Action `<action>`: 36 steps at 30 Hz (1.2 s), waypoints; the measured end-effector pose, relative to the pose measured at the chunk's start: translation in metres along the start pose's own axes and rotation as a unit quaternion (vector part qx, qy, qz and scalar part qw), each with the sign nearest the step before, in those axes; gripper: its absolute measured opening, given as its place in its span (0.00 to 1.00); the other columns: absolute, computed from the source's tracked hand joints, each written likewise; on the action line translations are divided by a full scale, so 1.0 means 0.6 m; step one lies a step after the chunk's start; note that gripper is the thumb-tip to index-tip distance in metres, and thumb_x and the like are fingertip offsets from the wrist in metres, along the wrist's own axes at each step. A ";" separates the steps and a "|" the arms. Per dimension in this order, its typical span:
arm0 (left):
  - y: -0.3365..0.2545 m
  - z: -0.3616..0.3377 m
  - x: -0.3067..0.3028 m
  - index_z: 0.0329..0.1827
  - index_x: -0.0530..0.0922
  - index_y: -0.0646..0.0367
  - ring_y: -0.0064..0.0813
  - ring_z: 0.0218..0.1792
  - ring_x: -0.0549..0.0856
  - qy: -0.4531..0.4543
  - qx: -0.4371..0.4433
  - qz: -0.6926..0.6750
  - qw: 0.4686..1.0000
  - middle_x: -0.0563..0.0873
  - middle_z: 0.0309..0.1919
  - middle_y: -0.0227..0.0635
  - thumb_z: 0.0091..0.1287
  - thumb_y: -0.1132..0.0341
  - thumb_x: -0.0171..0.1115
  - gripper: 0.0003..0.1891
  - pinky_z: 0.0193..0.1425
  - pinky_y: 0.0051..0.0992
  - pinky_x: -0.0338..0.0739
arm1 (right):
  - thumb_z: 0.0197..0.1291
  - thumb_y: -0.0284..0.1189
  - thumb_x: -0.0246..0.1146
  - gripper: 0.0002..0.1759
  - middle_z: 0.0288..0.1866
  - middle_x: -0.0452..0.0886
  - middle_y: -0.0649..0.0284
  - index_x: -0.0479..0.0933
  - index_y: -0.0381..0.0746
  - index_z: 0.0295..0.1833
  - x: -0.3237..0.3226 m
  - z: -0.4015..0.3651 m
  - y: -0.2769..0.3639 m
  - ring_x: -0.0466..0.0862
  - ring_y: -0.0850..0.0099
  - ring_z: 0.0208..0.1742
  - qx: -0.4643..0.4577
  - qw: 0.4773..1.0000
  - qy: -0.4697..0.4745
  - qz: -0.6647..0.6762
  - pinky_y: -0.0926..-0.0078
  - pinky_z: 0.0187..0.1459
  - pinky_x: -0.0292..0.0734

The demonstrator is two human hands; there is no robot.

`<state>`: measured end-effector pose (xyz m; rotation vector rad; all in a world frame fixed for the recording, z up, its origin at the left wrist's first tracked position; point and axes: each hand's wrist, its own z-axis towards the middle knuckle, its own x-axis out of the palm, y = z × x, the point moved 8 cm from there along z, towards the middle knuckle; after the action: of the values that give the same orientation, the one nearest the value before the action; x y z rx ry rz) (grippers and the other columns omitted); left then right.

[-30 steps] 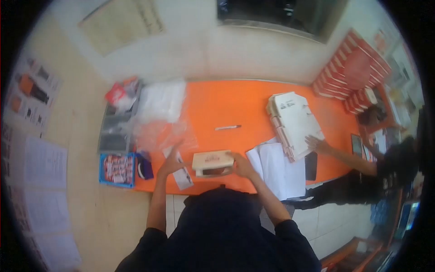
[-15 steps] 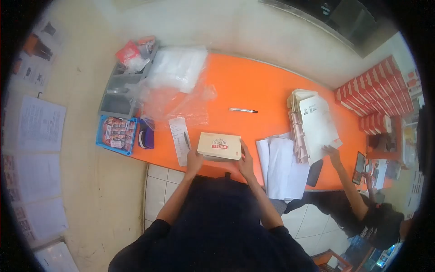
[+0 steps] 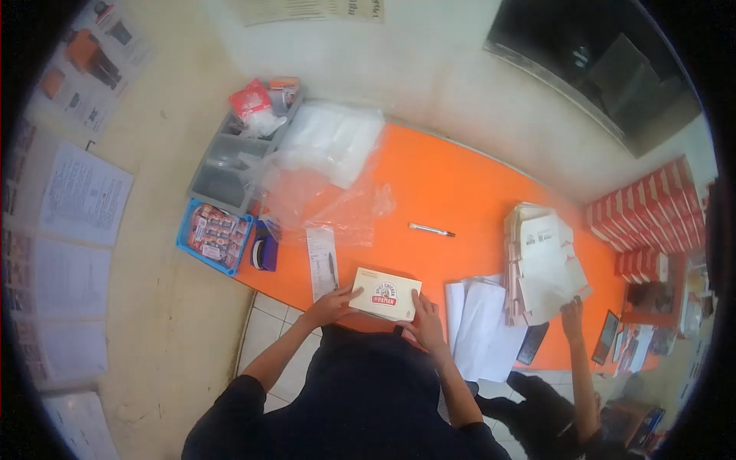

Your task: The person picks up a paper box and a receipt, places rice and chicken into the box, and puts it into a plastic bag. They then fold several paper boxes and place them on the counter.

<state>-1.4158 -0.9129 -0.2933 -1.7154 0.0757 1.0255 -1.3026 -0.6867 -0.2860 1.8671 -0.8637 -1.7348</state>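
Observation:
A cream cardboard food box (image 3: 383,295) with a red-and-black logo is held near the front edge of the orange table. My left hand (image 3: 331,307) grips its left end, and my right hand (image 3: 425,323) grips the right end and lower corner. The box looks closed, its printed lid tilted toward me. Just beyond my left hand lie a paper slip (image 3: 320,257) and a dark pen (image 3: 332,265). A marker (image 3: 432,229) rests farther back on the table (image 3: 452,180).
A gray organizer (image 3: 222,180), blue basket of packets (image 3: 207,239), tape dispenser (image 3: 264,251) and plastic bags (image 3: 330,142) occupy the left. On the right are white sheets (image 3: 487,326), flattened boxes (image 3: 544,261) touched by a co-worker's hand (image 3: 572,313), and stacked red boxes (image 3: 652,203).
The view has shifted, so the scene sits lower. The box has tipped, showing more of its lid, and my fingers have moved on its ends. The co-worker's hand remains at the flattened boxes.

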 end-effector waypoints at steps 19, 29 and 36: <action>0.424 0.133 -0.398 0.58 0.75 0.65 0.40 0.53 0.78 -0.550 -0.258 -0.347 0.715 0.79 0.53 0.43 0.73 0.64 0.58 0.16 0.59 0.36 0.72 | 0.50 0.23 0.66 0.35 0.69 0.74 0.62 0.76 0.58 0.67 0.058 0.004 -0.008 0.72 0.57 0.69 -0.128 0.989 -0.008 -0.069 0.59 0.70 0.70; 0.614 0.289 -0.387 0.53 0.78 0.65 0.34 0.47 0.80 -0.379 -0.340 0.147 0.848 0.82 0.46 0.39 0.68 0.67 0.62 0.14 0.56 0.34 0.74 | 0.60 0.29 0.60 0.35 0.75 0.66 0.65 0.66 0.60 0.74 0.063 0.007 -0.023 0.68 0.60 0.74 -0.138 0.985 0.027 -0.102 0.61 0.73 0.66; 0.592 0.310 -0.447 0.50 0.81 0.65 0.30 0.43 0.81 -0.396 -0.204 0.082 0.892 0.84 0.42 0.36 0.64 0.70 0.65 0.13 0.53 0.32 0.76 | 0.57 0.44 0.67 0.42 0.81 0.56 0.62 0.62 0.54 0.77 0.038 0.014 -0.015 0.56 0.70 0.80 -0.186 0.970 -0.018 -0.158 0.68 0.79 0.49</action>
<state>-1.8753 -1.0225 -0.3925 -1.5326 -0.5661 1.9030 -1.3094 -0.6958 -0.3094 1.7881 -0.2298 -1.9593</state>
